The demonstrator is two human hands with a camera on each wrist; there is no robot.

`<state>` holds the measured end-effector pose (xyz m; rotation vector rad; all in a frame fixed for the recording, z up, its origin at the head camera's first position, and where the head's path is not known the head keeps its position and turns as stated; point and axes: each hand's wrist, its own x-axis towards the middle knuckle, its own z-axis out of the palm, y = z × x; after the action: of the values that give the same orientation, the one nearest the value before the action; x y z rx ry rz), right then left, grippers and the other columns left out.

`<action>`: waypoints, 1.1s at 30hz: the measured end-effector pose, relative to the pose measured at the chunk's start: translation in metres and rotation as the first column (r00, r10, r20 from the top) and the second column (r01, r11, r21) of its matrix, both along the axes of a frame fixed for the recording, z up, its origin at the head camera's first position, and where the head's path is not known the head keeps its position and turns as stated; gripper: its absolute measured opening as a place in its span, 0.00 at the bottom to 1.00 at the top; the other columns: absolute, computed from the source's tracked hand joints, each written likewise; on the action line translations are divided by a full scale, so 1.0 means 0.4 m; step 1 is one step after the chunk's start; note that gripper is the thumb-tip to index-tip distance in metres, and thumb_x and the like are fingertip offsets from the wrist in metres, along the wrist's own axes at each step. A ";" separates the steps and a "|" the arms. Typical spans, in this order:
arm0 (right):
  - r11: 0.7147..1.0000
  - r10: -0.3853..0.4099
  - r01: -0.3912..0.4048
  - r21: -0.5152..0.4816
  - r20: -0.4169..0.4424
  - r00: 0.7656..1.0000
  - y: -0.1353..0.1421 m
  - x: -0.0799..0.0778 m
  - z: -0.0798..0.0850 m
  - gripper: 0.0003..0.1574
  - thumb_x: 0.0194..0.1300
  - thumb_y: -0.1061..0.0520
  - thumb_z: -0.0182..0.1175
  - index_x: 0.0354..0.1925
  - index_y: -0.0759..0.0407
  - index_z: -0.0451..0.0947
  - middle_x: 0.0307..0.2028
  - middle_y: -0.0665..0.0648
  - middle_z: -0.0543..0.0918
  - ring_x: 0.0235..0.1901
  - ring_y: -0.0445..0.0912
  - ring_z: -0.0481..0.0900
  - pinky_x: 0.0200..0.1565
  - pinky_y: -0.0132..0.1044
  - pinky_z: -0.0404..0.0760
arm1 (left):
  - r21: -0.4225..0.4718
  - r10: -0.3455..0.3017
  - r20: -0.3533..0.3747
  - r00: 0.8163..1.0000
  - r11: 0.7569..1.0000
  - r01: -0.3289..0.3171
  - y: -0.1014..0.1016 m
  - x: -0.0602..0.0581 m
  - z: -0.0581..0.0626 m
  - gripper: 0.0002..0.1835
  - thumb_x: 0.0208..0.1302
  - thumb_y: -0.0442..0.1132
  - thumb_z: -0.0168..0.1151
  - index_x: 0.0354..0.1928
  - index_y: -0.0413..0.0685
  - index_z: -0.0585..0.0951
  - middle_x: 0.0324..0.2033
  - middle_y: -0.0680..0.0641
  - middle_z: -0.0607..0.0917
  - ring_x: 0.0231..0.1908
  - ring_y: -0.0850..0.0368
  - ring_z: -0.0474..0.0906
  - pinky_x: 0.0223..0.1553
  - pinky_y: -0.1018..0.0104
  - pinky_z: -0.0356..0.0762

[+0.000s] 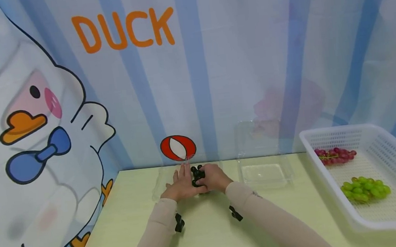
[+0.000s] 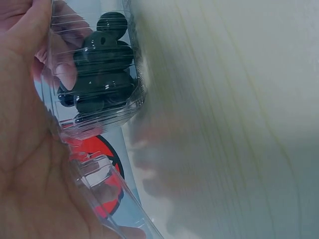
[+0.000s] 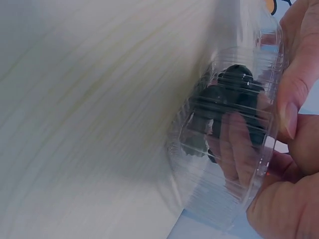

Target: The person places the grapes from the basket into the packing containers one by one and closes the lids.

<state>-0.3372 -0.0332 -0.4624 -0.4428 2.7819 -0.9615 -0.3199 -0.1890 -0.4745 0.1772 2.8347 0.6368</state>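
Note:
A bunch of black grapes (image 1: 198,174) lies in a clear plastic clamshell box (image 1: 159,187) near the table's back edge. My right hand (image 1: 216,177) reaches in from the right, its fingers curled at the grapes. Through the box wall in the right wrist view, fingertips (image 3: 237,142) show against the dark grapes (image 3: 214,97). My left hand (image 1: 182,186) is on the left of the bunch, fingers straight and pointing away. Its palm (image 2: 32,154) lies beside the box rim in the left wrist view. Part of the box is hidden behind both hands.
Another clear clamshell box (image 1: 263,173) stands with its lid raised, right of my hands. A white perforated basket (image 1: 334,202) on the far right holds red grapes (image 1: 336,156) and green grapes (image 1: 364,189). Behind the table hangs a printed curtain (image 1: 235,64).

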 end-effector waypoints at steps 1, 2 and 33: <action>1.000 0.001 -0.001 -0.003 -0.003 1.000 0.000 0.000 0.000 0.35 0.65 0.53 0.71 0.65 0.67 0.76 0.61 0.65 0.80 0.61 0.57 0.79 0.60 0.50 0.79 | 0.000 -0.001 -0.001 1.000 1.000 0.001 0.000 -0.001 -0.001 0.66 0.57 0.74 0.63 0.82 0.50 0.36 0.81 0.42 0.38 0.79 0.33 0.34 0.64 0.17 0.43; 1.000 0.004 -0.004 -0.006 -0.006 1.000 0.000 -0.002 -0.001 0.35 0.65 0.53 0.71 0.65 0.67 0.76 0.61 0.65 0.80 0.61 0.58 0.79 0.60 0.50 0.79 | 0.002 -0.002 -0.002 1.000 1.000 0.002 -0.001 -0.002 -0.002 0.66 0.57 0.74 0.63 0.82 0.50 0.37 0.81 0.42 0.38 0.79 0.33 0.34 0.64 0.16 0.43; 1.000 0.000 0.001 -0.014 0.068 0.998 -0.015 -0.009 -0.008 0.25 0.69 0.53 0.67 0.59 0.65 0.80 0.57 0.63 0.83 0.49 0.52 0.83 0.50 0.46 0.83 | -0.001 -0.009 -0.014 1.000 1.000 0.009 0.000 -0.002 -0.009 0.68 0.56 0.73 0.65 0.82 0.51 0.35 0.81 0.41 0.39 0.79 0.32 0.36 0.63 0.16 0.44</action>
<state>-0.3408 -0.0393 -0.4655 -0.4033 2.7162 -0.9785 -0.3206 -0.1890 -0.4779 0.1943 2.8455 0.6351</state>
